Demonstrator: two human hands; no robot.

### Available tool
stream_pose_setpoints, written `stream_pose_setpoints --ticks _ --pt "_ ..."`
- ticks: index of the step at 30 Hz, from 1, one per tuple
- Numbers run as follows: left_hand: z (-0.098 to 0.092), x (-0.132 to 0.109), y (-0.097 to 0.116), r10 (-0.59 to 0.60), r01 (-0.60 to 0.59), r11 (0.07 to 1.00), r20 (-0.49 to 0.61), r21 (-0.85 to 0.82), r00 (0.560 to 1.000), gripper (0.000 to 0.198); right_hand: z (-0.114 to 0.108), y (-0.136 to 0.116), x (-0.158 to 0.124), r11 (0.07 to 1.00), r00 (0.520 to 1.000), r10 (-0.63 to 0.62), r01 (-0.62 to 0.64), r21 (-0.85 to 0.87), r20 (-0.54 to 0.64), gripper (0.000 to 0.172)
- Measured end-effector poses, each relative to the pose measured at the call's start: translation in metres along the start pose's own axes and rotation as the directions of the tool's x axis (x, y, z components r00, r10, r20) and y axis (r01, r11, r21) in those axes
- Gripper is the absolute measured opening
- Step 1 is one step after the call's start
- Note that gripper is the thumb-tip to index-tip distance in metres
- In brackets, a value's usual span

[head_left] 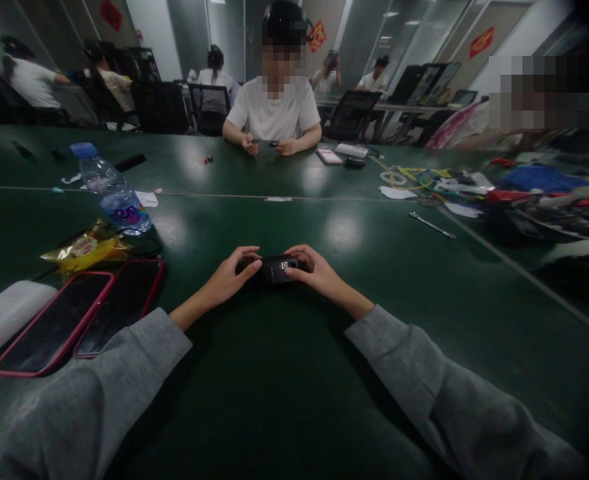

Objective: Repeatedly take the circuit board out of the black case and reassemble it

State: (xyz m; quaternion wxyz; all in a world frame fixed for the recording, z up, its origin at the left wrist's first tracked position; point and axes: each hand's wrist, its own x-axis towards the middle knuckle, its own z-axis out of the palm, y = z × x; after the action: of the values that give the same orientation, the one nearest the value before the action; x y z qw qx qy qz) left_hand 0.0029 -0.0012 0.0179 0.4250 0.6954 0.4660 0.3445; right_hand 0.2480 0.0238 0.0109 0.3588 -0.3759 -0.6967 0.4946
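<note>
In the head view, a small black boxy device (275, 273) with a printed label and a small white square mark sits low over the green table (274, 373), between my two hands. Around its left end, the fingers and thumb of my left hand (234, 275) are closed. My right hand (317, 272) grips the other end, its thumb lying on the face near the square mark. The device's far side is hidden, and I cannot tell its exact kind or whether it rests on the tabletop.
To the left are two red-rimmed phones (57, 323), a white power bank (9, 313), a yellow snack packet (87, 250) and a tilted water bottle (112, 190). A wrench (432, 225) and piled cables (414, 177) lie right. Across the table sits a person (274, 110) holding small dark items.
</note>
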Motion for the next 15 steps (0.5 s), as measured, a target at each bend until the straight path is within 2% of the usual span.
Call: stream_pose_setpoints --ticks 5,15 --pt "0.0020 0.0010 -0.0047 0.005 -0.003 0.998 -0.028 0.064 1.000 0.056 -0.0011 0.0016 -0.0001 0.998 0.998 0.039 -0.037 0.050 -0.040 0.043" --pt "0.0009 -0.0023 0.0016 -0.077 0.078 0.996 -0.009 0.047 0.997 0.063 -0.0019 0.0049 0.0011 0.985 0.981 0.089 -0.061 0.163 -0.171 0.039"
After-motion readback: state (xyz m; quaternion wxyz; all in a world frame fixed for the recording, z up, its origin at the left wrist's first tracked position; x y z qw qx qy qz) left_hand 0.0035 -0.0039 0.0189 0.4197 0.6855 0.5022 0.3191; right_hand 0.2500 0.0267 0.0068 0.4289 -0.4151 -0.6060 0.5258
